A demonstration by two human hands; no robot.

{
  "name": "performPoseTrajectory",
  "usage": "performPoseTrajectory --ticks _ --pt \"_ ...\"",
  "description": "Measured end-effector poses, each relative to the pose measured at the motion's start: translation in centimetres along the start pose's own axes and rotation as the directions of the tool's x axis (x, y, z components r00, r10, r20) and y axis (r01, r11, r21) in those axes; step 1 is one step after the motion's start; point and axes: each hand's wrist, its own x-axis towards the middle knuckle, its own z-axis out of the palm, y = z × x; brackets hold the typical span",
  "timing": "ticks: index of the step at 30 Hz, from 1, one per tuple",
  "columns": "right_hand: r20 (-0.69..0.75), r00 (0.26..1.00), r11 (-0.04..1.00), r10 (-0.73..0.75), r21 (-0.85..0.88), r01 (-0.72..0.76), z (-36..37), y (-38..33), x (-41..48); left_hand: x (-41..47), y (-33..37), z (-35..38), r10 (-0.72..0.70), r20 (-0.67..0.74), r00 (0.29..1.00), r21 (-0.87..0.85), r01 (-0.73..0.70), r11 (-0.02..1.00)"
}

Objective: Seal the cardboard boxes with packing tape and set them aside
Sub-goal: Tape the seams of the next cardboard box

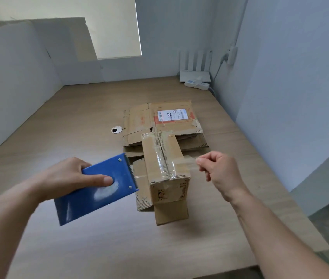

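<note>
We take this for a small office or packing room. We see a wood-grain bench (83,244) with a round cable hole (116,129) cut into it, and pale bare walls (292,77). A roller blind (111,27) covers the window. In the far corner sit a white router (194,75) with upright aerials, a power strip (197,84) and a wall socket (230,55). A stack of flattened cartons (139,121) lies on the bench.
</note>
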Motion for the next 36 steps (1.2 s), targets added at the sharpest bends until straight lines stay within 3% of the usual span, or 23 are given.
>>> performPoseTrajectory --ticks 4,18,26,28,30,32,36 --pt "0.018 0.989 0.989 0.146 0.006 -0.146 1.2 2.3 -0.5 1.2 -0.6 0.8 -0.111 0.087 0.990 0.096 0.103 0.990" --pt "-0.104 0.946 0.949 0.308 -0.030 -0.313 2.9 4.8 -0.3 7.9 -1.2 2.1 -0.195 0.099 0.976 0.303 0.157 0.940" --pt "0.017 0.885 0.884 0.464 0.054 -0.465 3.2 5.5 0.3 10.0 -2.4 5.2 -0.283 0.114 0.952 0.305 0.238 0.922" --pt "-0.002 0.869 0.868 0.495 -0.043 -0.494 2.9 5.9 0.8 10.1 -2.2 5.4 -0.284 0.124 0.951 0.289 0.240 0.927" --pt "-0.091 0.844 0.786 0.529 -0.323 -0.527 2.6 6.8 0.7 10.1 -2.1 5.4 -0.284 0.131 0.950 0.284 0.238 0.929" --pt "-0.189 0.845 0.689 0.501 -0.505 -0.521 2.3 8.1 0.1 10.1 -2.1 5.4 -0.275 0.131 0.952 0.304 0.225 0.926" --pt "-0.268 0.952 0.834 0.151 -0.482 -0.268 3.3 6.9 -0.5 10.3 -2.2 5.4 -0.271 0.134 0.953 0.302 0.222 0.927"
